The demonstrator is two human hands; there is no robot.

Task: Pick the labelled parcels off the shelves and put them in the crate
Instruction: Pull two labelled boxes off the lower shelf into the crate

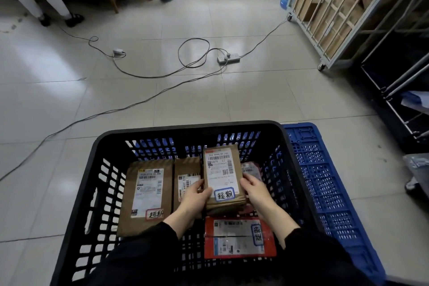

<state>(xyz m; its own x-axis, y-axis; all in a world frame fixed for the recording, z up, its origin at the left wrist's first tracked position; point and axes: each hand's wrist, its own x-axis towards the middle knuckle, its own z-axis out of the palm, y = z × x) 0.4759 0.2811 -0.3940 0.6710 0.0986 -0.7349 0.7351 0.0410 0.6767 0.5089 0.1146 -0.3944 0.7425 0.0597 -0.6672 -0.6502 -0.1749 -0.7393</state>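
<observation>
1. floor (162,90): pale tiles, with cables looping to a white power strip (228,57).
2. crate (190,126): black with lattice walls, right in front of the person. a blue crate (325,181) sits against its right side.
3. trolley (343,60): a white cage on castors at far right, with flat cardboard inside.
4. big parcel (144,197): brown, lying flat at the crate's left, long axis running near to far. the red-edged tag at its near end is handwritten "超期".
5. red parcel (239,239): flat at the near right, long axis running left to right. its blue-edged "超期" tag is turned sideways at the right end.
6. parcel (222,169): brown, held inside the crate above the others, label up. its long axis points away from the person, and the blue-edged "超期" tag is at the near end. the printed codes are too blurred to trust.
7. middle parcel (185,174): brown and partly covered; its label reads "h4d7 070" up the side.
8. left hand (195,195): grips the parcel's left edge, with the thumb on the label beside the tag.
9. right hand (255,189): fingers curled round the parcel's right edge.
</observation>
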